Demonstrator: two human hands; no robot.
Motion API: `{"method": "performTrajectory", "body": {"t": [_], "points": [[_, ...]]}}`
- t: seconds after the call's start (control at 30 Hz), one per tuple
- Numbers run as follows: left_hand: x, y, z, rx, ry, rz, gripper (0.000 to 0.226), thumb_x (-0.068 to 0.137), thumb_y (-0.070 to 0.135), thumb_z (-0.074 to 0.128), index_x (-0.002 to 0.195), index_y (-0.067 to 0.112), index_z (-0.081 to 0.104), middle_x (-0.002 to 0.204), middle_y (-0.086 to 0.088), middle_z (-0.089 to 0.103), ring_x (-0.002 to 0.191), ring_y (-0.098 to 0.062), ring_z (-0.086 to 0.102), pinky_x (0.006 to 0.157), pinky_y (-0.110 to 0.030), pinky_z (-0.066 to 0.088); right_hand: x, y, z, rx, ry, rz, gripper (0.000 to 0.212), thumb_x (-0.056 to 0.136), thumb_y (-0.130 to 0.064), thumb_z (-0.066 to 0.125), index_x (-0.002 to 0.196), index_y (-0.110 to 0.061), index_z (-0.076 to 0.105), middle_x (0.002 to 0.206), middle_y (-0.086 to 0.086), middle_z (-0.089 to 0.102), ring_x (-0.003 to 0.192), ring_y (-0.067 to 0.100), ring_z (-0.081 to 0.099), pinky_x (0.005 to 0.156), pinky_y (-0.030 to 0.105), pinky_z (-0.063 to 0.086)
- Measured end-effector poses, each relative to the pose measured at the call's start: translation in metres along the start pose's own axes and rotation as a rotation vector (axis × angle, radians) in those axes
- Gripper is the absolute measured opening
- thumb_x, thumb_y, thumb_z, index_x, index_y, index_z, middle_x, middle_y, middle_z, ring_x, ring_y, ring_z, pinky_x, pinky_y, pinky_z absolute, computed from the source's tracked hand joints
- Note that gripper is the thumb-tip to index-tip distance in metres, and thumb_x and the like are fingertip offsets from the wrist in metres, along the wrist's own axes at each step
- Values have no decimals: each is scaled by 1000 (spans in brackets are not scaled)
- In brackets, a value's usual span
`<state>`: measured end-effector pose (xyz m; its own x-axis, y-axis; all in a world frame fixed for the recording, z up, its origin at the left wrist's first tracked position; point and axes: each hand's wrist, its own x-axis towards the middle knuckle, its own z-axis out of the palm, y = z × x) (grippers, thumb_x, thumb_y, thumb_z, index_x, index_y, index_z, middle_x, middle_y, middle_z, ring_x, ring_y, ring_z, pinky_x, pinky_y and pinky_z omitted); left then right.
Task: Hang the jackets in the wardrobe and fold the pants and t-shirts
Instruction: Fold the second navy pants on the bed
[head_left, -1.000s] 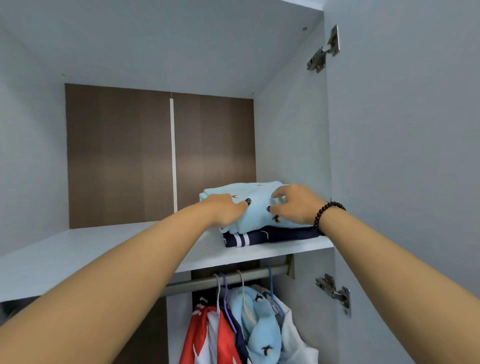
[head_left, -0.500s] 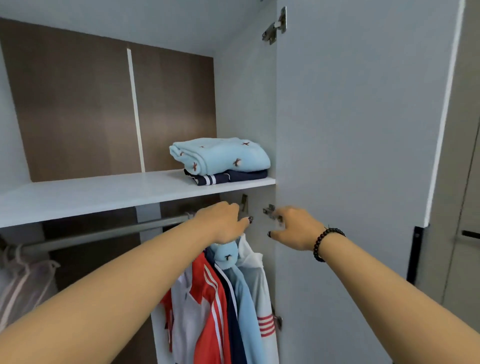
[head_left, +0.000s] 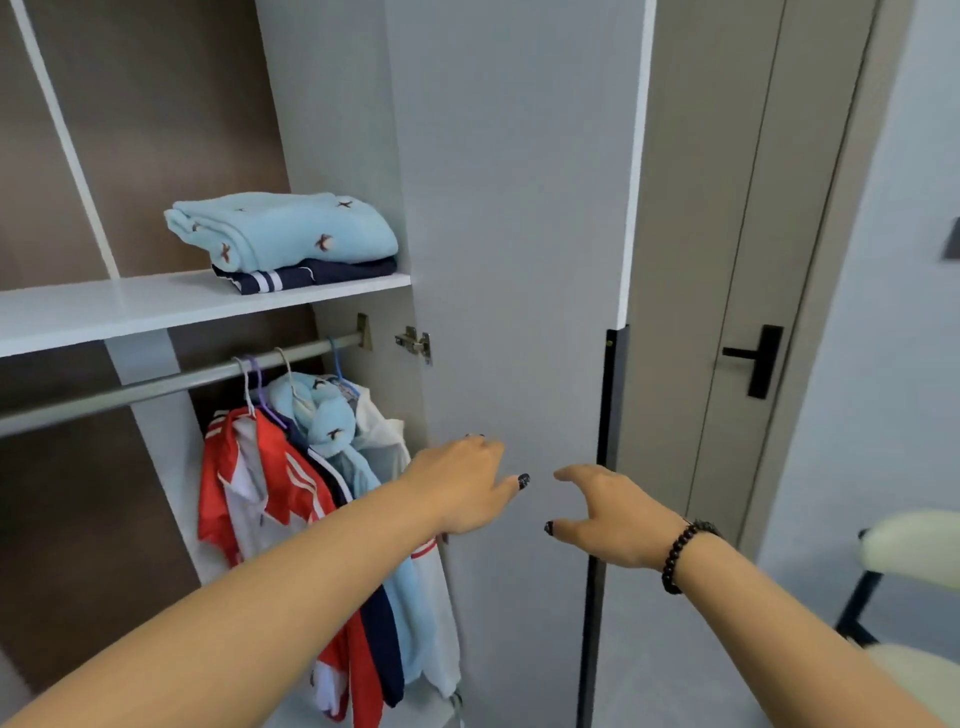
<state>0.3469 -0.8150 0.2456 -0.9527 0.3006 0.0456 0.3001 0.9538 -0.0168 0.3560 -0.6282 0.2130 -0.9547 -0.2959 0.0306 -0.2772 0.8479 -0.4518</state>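
A folded light-blue garment (head_left: 283, 231) lies on top of a folded navy one (head_left: 306, 275) at the right end of the white wardrobe shelf (head_left: 130, 312). Below, several jackets hang on the rail (head_left: 156, 387): a red-and-white one (head_left: 249, 483), a navy one, a light-blue one (head_left: 332, 421) and a white one. My left hand (head_left: 462, 488) and my right hand (head_left: 610, 514) hover in front of the open wardrobe door (head_left: 519, 208), fingers relaxed, holding nothing. A dark bead bracelet circles the right wrist.
The door's black handle strip (head_left: 605, 415) runs down its edge, just right of my hands. A room door with a black lever (head_left: 756, 358) stands further right. A pale chair (head_left: 914, 545) with black legs is at the lower right.
Both hands left the folded stack on the shelf and dropped down and to the right, in front of the wardrobe door. The view swung down and right.
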Motion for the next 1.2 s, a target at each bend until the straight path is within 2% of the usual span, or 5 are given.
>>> {"method": "performTrajectory", "body": {"t": [0.23,0.4,0.53,0.73,1.2], "points": [[16,116,31,-145,-90,126,56,100,53,31,142,16,37,147,-3,42,130,-26,45,100,-40,42,-79,92,-25,-13,-7,170,60,90,-41,59,141,-20,36,143,0,41,129,16,41,103,24,35],[24,206,52,-223,-145,218,57,100,53,32,147,20,32,152,0,37,134,-23,41,101,-39,41,-137,161,-42,8,-8,281,75,88,-43,59,149,-20,21,151,-1,31,136,17,34,109,27,32],[27,274,65,-267,-201,279,58,101,51,33,148,17,31,151,-4,38,133,-24,41,103,-40,41,-183,210,-51,26,-10,349,75,89,-40,60,149,-19,21,150,-1,33,135,16,35,108,26,32],[33,363,93,-251,-288,346,57,99,53,32,142,16,37,147,-4,42,131,-25,43,101,-41,41,-248,276,-63,1,-19,457,67,91,-41,56,148,-20,27,149,-2,35,135,14,35,102,20,29],[72,536,144,-245,-518,566,63,99,54,34,148,15,31,151,-8,38,135,-26,39,101,-35,37,-349,409,-65,150,-3,781,64,89,-38,59,144,-16,34,146,3,38,132,19,38,107,25,30]]}}
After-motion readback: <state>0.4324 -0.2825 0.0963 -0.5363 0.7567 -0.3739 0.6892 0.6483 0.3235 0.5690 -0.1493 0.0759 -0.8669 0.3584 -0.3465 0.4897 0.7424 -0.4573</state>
